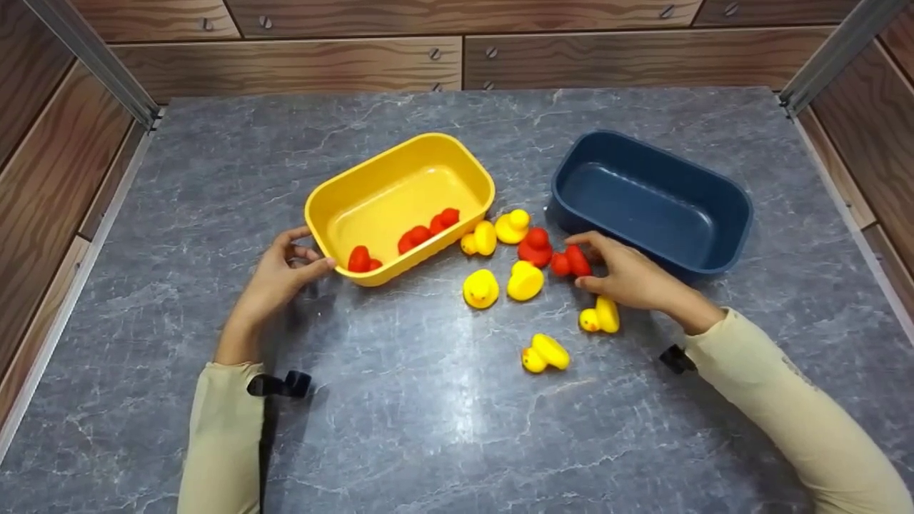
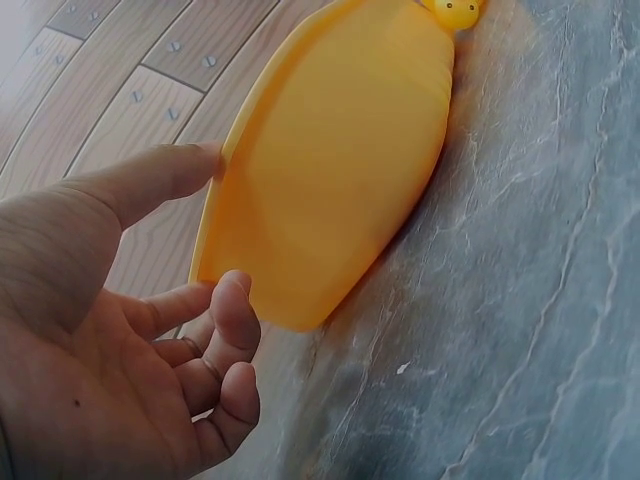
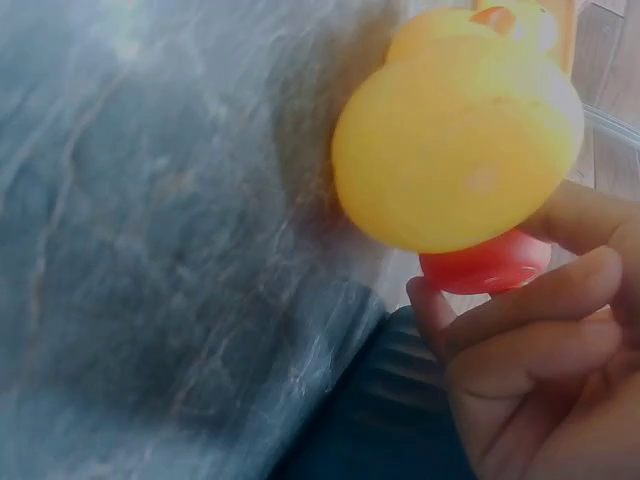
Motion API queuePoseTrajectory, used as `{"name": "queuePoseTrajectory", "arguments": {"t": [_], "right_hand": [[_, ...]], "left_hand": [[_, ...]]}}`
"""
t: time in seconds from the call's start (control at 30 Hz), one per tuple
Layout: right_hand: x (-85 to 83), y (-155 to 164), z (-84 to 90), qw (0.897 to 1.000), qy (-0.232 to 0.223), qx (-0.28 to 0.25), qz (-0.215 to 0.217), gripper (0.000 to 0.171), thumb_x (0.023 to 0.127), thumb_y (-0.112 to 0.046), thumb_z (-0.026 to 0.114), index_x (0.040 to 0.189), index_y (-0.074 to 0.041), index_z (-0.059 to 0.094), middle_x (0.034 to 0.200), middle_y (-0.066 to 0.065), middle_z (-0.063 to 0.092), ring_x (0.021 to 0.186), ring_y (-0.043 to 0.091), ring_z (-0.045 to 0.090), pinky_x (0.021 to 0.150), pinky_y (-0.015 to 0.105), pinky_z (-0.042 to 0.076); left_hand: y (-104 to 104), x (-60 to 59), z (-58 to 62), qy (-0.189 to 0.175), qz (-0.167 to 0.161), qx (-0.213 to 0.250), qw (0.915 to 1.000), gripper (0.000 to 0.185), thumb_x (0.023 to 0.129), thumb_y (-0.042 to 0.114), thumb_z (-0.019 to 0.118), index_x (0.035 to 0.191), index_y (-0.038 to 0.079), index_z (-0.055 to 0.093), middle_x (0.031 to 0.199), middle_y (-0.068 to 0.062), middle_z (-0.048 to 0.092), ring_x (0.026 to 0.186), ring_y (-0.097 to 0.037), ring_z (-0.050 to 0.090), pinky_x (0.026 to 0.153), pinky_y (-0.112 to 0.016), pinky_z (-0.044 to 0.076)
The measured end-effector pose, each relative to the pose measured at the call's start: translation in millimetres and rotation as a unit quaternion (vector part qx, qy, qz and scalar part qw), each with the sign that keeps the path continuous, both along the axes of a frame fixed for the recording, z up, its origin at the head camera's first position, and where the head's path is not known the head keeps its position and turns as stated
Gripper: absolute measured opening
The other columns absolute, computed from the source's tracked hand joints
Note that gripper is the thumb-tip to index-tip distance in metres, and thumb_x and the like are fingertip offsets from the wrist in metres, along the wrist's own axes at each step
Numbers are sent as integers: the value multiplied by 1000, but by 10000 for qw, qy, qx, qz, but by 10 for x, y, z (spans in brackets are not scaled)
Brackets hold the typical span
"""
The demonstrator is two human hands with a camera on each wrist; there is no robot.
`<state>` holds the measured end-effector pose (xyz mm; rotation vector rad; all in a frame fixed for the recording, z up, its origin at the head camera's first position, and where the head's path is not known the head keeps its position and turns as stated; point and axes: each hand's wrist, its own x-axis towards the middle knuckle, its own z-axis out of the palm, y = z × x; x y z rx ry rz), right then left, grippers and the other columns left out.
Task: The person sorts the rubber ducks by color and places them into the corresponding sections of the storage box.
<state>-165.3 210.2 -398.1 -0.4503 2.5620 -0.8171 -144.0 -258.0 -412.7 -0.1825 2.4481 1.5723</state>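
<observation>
Marble-patterned grey tabletop (image 1: 400, 428) is lying inside wood-grain walls (image 1: 285, 64); no writing is showing. Right hand (image 1: 628, 275) is pinching a red duck (image 1: 570, 263) just beside the blue tub (image 1: 703, 246), the duck's long axis running toward the yellow tub (image 1: 335, 200). Left hand (image 1: 282, 275) is resting loosely open, its thumb touching that tub's near corner. Yellow ducks (image 1: 480, 288) are lying between the tubs.

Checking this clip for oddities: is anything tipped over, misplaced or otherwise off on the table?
Mostly orderly. Several yellow ducks lie on their sides, for example one near the table's middle and one by the right hand. Both bins, the yellow bin and blue bin, sit askew. Nothing looks damaged or spilled.
</observation>
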Motion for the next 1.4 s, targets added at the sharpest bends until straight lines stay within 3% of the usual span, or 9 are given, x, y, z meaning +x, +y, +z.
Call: {"name": "queuePoseTrajectory", "arguments": {"t": [0.13, 0.33, 0.4, 0.5, 0.63, 1.0, 1.23, 1.4], "right_hand": [[17, 6, 20, 9994, -62, -328, -97, 56, 92, -13, 64, 142, -8, 40, 133, 21, 52, 119, 34, 51, 99, 52, 43], [70, -31, 122, 9930, -367, -1067, -343, 58, 92, -20, 66, 143, -12, 40, 131, 16, 53, 111, 28, 52, 86, 32, 47], [96, -61, 175, 9876, -503, -1430, -412, 59, 92, -22, 67, 143, -13, 39, 131, 16, 53, 102, 28, 57, 82, 27, 49], [126, -121, 260, 9779, -716, -1894, -518, 60, 91, -23, 67, 143, -16, 38, 128, 17, 53, 74, 22, 59, 66, 23, 50], [147, -199, 354, 9695, -796, -2247, -568, 60, 91, -21, 67, 143, -17, 37, 126, 17, 53, 48, 12, 42, 50, 21, 39], [131, -407, 463, 9589, -660, -2722, -462, 59, 90, -20, 68, 142, -14, 40, 131, 12, 54, 45, 11, 37, 45, 19, 34], [85, -554, 519, 9516, -789, -2928, -494, 58, 90, -21, 68, 141, -19, 40, 128, 11, 55, 45, 11, 35, 46, 19, 33], [36, -729, 534, 9439, -784, -3155, -575, 58, 89, -21, 69, 141, -21, 42, 130, 10, 54, 61, 12, 54, 51, 19, 40]], "left_hand": [[1, -5, 13, -4, -9, -41, 10000, 72, 88, 24, 70, 146, 4, 31, 100, -3, 51, 77, -8, 52, 67, -20, 46], [3, -1, 11, 18, -18, -55, 10000, 72, 89, 23, 69, 146, 4, 30, 100, -3, 52, 77, -8, 52, 67, -21, 47], [5, 3, 4, 27, -23, -45, 10000, 72, 88, 24, 70, 146, 3, 30, 100, -3, 52, 77, -8, 52, 67, -20, 46], [4, 7, -6, 20, -10, -38, 10000, 73, 88, 25, 70, 145, 3, 31, 99, -2, 52, 78, -8, 52, 67, -18, 45], [5, 5, -9, 6, 8, -49, 10000, 73, 88, 27, 71, 145, 3, 31, 100, -3, 52, 79, -8, 52, 68, -18, 44], [7, -5, -8, 62, 0, -15, 10000, 73, 88, 25, 70, 146, 3, 31, 99, -3, 52, 78, -7, 52, 67, -18, 45], [-2, 3, -3, 3, 2, -38, 10000, 75, 88, 27, 70, 147, 5, 30, 100, -3, 52, 77, -8, 53, 67, -20, 46], [4, 0, -2, 45, -27, 12, 10000, 74, 88, 26, 70, 146, 4, 30, 99, -2, 52, 76, -8, 52, 66, -21, 46]]}}
